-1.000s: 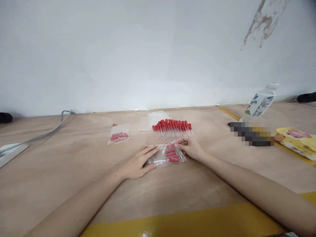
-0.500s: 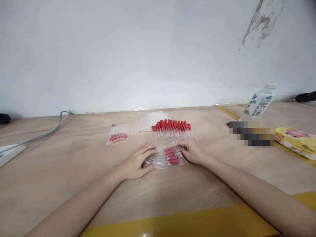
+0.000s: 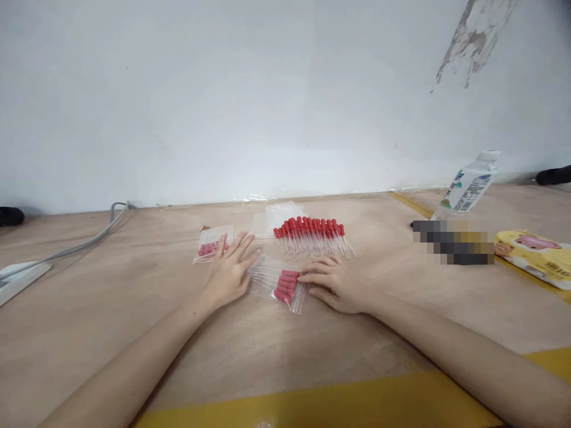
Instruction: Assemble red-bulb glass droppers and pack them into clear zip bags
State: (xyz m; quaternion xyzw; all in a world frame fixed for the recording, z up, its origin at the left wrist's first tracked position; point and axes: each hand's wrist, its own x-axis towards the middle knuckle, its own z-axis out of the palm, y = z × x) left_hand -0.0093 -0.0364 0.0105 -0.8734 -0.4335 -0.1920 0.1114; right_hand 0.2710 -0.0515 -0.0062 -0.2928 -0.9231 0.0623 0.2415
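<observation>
A clear zip bag [image 3: 263, 279] lies flat on the table between my hands, holding several glass droppers [image 3: 285, 286] with red rubber bulbs. My left hand [image 3: 229, 270] is at the bag's left end, fingers spread, with nothing gripped. At the bag's right end my right hand [image 3: 339, 284] rests with its fingers stretched out; the fingertips touch or nearly touch the bag beside the red bulbs. Just beyond my right hand lies a row of loose red-bulbed droppers [image 3: 312, 232]. A second filled zip bag [image 3: 212, 241] lies past my left hand, partly covered by its fingers.
Flat empty bags [image 3: 281, 217] lie behind the loose droppers. To the right are a tilted plastic bottle [image 3: 468, 187], a blurred dark object [image 3: 452, 242] and a yellow packet [image 3: 535, 255]. A grey cable [image 3: 89, 241] runs along the left; a wall [image 3: 285, 107] closes the back.
The bag between my hands has shifted left and turned slightly. My left hand has moved left and up, its fingers spreading. My right hand has let go of the bag's edge and opened.
</observation>
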